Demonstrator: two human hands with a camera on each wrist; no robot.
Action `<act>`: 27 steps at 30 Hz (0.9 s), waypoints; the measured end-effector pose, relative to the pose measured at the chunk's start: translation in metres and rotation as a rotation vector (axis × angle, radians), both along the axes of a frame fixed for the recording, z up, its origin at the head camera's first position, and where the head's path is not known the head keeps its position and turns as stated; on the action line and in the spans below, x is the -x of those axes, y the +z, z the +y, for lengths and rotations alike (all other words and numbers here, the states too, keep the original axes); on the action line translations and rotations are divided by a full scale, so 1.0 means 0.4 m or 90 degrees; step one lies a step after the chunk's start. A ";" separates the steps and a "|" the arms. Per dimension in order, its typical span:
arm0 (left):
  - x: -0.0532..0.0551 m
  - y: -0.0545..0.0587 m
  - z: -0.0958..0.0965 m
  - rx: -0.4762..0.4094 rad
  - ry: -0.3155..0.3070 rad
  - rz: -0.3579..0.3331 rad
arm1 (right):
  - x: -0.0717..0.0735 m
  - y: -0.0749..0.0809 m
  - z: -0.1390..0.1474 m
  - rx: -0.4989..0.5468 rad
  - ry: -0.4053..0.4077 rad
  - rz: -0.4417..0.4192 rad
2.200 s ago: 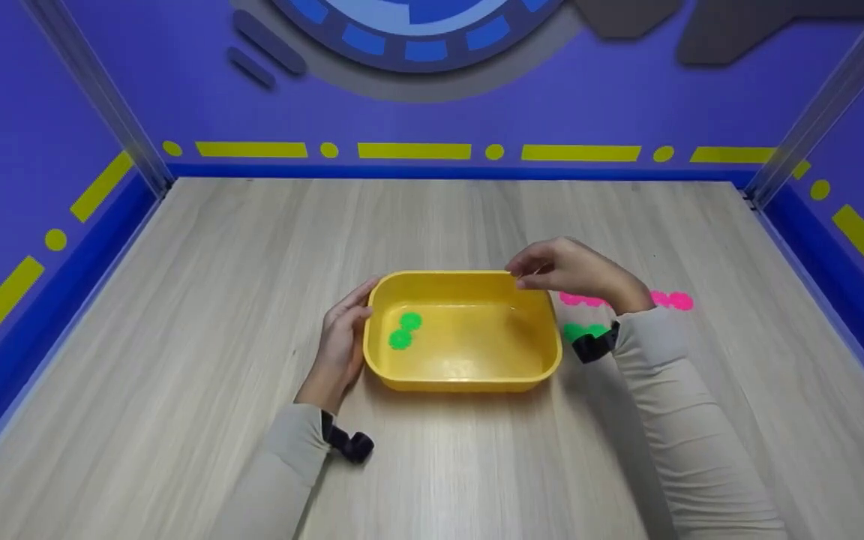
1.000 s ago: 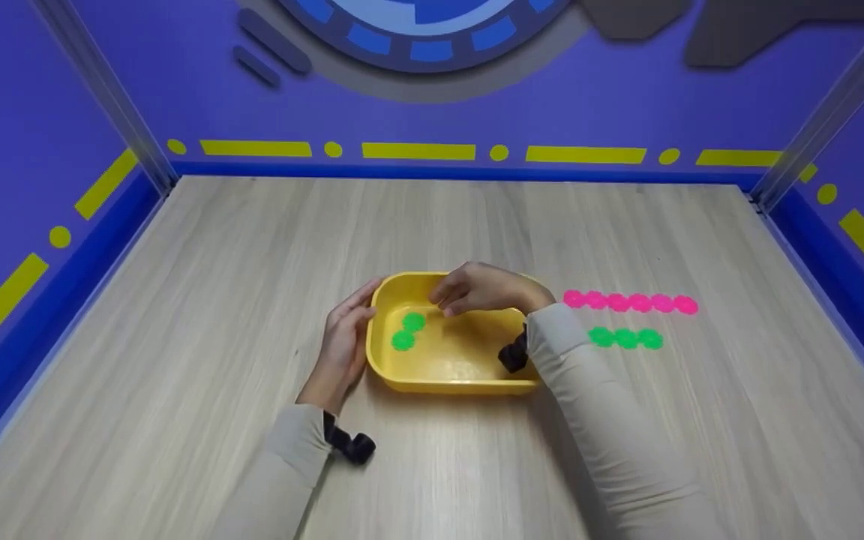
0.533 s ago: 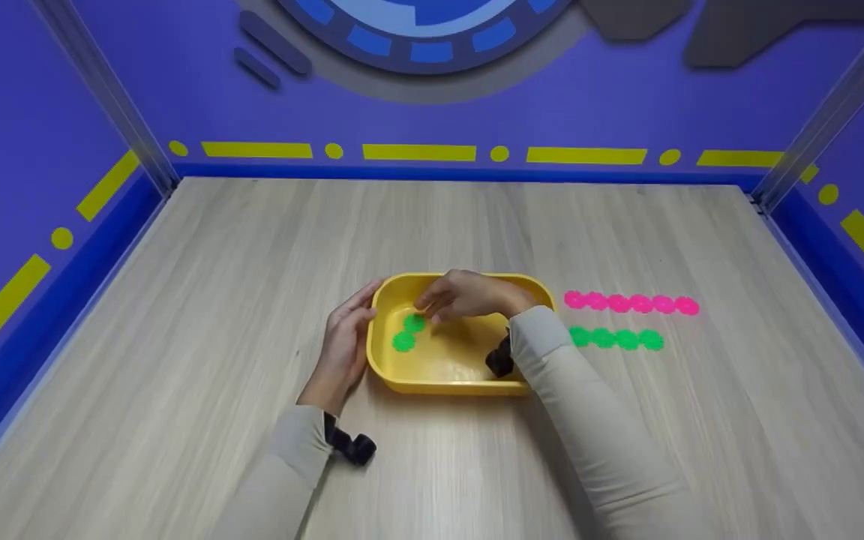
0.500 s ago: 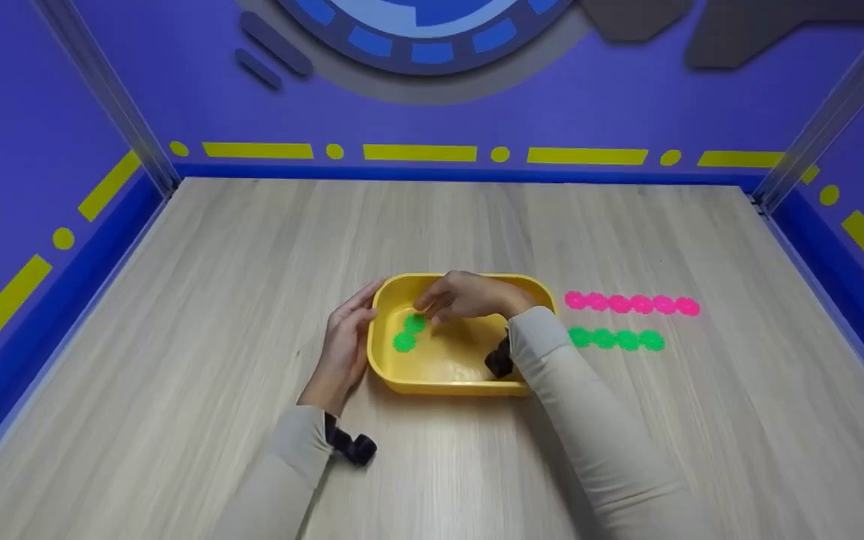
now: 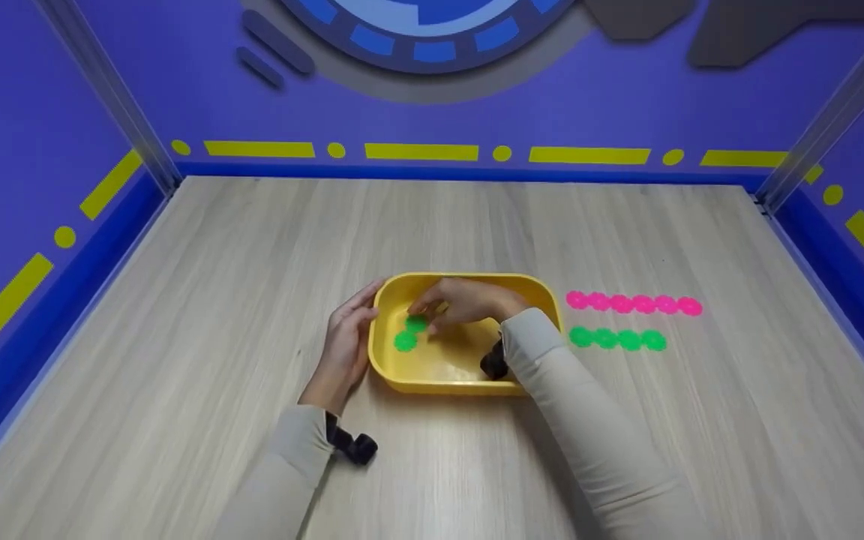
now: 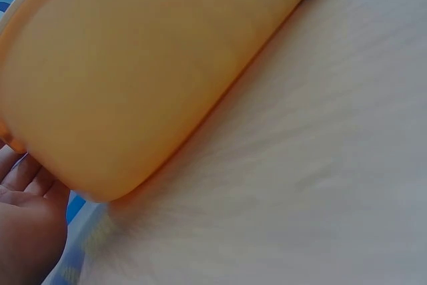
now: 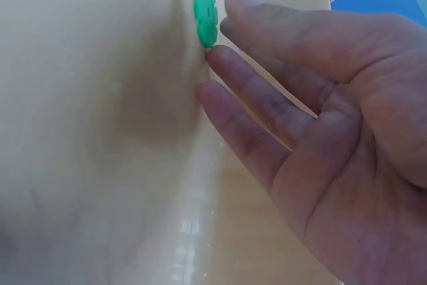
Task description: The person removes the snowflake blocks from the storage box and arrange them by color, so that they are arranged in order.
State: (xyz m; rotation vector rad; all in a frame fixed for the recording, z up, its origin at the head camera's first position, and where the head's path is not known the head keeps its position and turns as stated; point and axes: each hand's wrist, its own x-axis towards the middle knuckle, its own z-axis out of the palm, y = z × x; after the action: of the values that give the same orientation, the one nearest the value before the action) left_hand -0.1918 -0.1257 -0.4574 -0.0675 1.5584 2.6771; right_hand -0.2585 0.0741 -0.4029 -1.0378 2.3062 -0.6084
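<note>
A yellow plastic bin (image 5: 462, 386) stands on the table. My left hand (image 5: 343, 345) grips its left rim, thumb over the edge and fingers along the outside; the left wrist view has these fingers (image 6: 30, 178) beside the bin's wall. Two green flower-shaped discs (image 5: 405, 340), joined in a short strip, lie in the bin's left part. Inside the bin, my right hand (image 5: 466, 301) reaches down with its fingertips right at the upper disc. In the right wrist view, thumb and fingers (image 7: 233, 121) are spread apart beside the end of the green strip (image 7: 207, 15).
Right of the bin, a row of several pink flower-shaped discs (image 5: 633, 303) lies on the wooden table (image 5: 252, 300). A shorter row of green discs (image 5: 618, 338) is in front of it, close to the bin's right wall. Blue panels (image 5: 432, 120) enclose the table's back and sides.
From over the bin's right rim, my right hand has moved left and down into the bin, to the green discs. The rows on the table came into full view. My left hand stayed put.
</note>
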 end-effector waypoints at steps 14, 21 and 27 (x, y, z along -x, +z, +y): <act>-0.002 0.003 -0.001 0.011 -0.003 0.003 | -0.008 -0.009 -0.004 -0.004 -0.013 0.003; -0.001 0.003 -0.002 0.014 -0.007 0.001 | -0.013 -0.014 -0.006 0.007 -0.022 0.000; -0.001 0.003 -0.002 0.011 -0.007 0.001 | -0.014 -0.018 -0.006 0.001 -0.015 -0.006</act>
State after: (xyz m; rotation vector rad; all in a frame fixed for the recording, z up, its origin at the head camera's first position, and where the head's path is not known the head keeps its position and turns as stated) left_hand -0.1913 -0.1267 -0.4562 -0.0586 1.5775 2.6564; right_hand -0.2527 0.0717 -0.4102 -1.0073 2.3130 -0.6239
